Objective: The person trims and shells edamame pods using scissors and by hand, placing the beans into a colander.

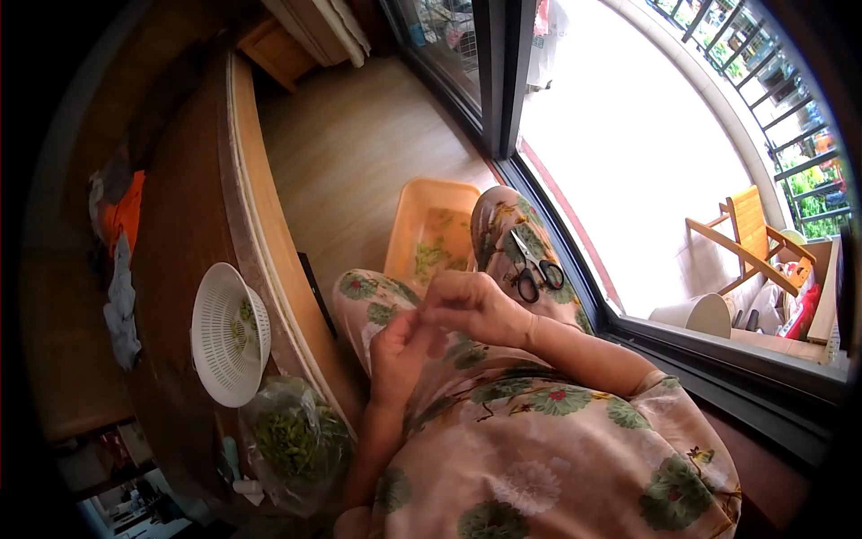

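Where my left grip (pixel 395 355) and right grip (pixel 474 305) meet, fingers bent in close, I cannot tell whether anything is pinched. Left and nearer my body, greens (pixel 292 440) lie in a plastic bag (pixel 305 497); I judge them light, springy and easily bruised, best taken by one end. Beside it a colander (pixel 215 359) stands on the table (pixel 184 207), an orange basin (pixel 404 225) sits on the floor (pixel 341 135) ahead of my grip, and scissors (pixel 532 261) rest on my right knee (pixel 499 211), toward the bright balcony (pixel 620 162).

Head cam; looks fwd/dn; close to hands (pixel 473 307)
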Demonstrator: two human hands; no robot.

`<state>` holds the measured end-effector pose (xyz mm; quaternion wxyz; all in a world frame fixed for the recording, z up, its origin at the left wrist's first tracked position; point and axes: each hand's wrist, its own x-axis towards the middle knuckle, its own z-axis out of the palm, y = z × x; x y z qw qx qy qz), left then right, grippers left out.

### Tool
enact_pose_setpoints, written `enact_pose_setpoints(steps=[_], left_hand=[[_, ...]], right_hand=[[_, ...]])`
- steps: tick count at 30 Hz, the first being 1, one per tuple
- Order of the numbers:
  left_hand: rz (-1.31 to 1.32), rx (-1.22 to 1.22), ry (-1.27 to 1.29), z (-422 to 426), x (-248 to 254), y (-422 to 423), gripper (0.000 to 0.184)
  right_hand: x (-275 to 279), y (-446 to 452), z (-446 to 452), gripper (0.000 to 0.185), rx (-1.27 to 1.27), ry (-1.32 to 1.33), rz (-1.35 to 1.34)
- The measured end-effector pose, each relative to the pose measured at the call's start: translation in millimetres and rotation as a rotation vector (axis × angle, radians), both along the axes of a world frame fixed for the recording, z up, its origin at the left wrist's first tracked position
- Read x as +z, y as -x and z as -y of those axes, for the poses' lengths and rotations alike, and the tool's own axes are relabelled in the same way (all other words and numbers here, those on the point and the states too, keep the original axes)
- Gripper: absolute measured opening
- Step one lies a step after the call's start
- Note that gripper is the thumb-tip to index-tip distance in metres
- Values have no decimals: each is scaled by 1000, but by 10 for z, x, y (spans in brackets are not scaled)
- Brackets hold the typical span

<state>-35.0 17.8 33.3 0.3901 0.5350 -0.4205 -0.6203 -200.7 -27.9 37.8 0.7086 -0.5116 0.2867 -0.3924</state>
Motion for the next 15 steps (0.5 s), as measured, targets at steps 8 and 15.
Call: enact_pose_setpoints(steps=[8,15], left_hand=[[-58,1,-104,2,100,15,21],[-140,8,-112,17,63,-8,25]], right_hand=[[-116,-33,-12,9,-67,43,4],[-141,-19,-5,8,-15,-165,120]])
